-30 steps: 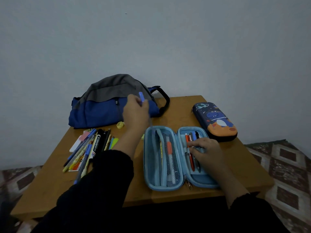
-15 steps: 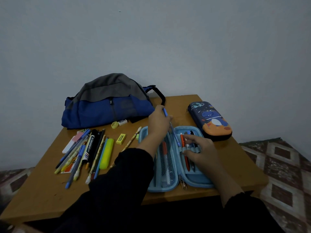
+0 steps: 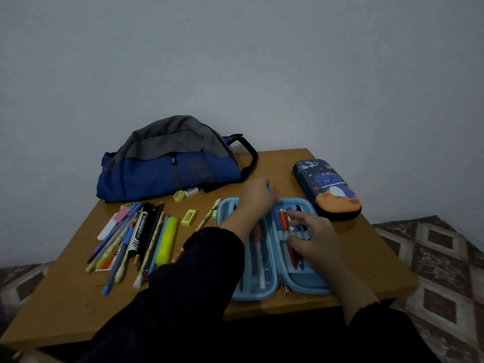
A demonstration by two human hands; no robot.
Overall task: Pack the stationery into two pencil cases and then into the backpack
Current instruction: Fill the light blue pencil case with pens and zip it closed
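A light blue pencil case (image 3: 309, 284) lies open on the wooden table (image 3: 65, 305), with several pens held in its right half. My left hand (image 3: 255, 197) grips a blue pen (image 3: 269, 188) over the case's far end. My right hand (image 3: 315, 239) rests on the pens in the right half, fingers curled over them. A closed dark blue dinosaur pencil case (image 3: 327, 188) lies at the right. The blue and grey backpack (image 3: 167, 163) lies at the back left. A heap of pens, pencils and markers (image 3: 136, 239) lies at the left.
A yellow highlighter (image 3: 166, 241), a yellow eraser (image 3: 189, 217), a white eraser (image 3: 191, 191) and a small yellow sharpener (image 3: 179, 196) lie between the heap and the case. One pencil (image 3: 208, 218) lies by the case's left edge. The wall is close behind the table.
My left hand has carried the blue pen from in front of the backpack rightward and down to the open case. My right hand stayed on the pens.
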